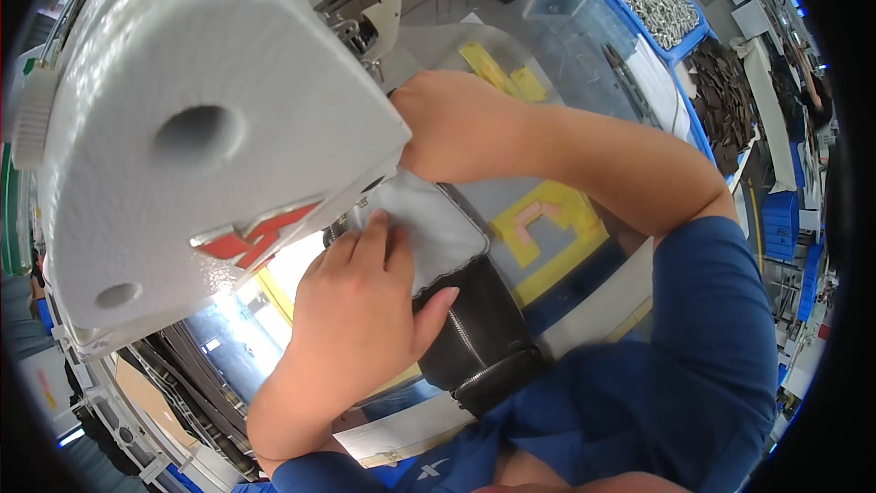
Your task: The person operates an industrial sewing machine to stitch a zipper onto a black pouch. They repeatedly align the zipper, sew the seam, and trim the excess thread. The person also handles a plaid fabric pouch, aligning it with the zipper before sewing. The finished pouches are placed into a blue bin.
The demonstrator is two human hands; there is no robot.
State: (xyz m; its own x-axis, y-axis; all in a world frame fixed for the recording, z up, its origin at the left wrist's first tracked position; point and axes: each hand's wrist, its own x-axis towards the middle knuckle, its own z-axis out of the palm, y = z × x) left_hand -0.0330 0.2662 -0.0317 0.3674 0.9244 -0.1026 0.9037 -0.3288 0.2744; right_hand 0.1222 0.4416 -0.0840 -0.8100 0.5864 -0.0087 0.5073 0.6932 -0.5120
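Note:
Under the white head of a sewing machine lies a grey fabric piece with a dark edge. It joins a black piece with a zipper that hangs toward me over the table's front. My left hand rests on the grey fabric, fingers stretched out and thumb apart over the black part. Beyond it, close against the machine head, my right hand is bent inward with its fingers curled. The machine head hides those fingertips and anything in them, and the needle area too.
Yellow tape strips mark the table right of the fabric. At the far right stand a blue tray of small metal parts and a heap of dark brown pieces. A dark slender tool lies nearby. Dark strips hang at lower left.

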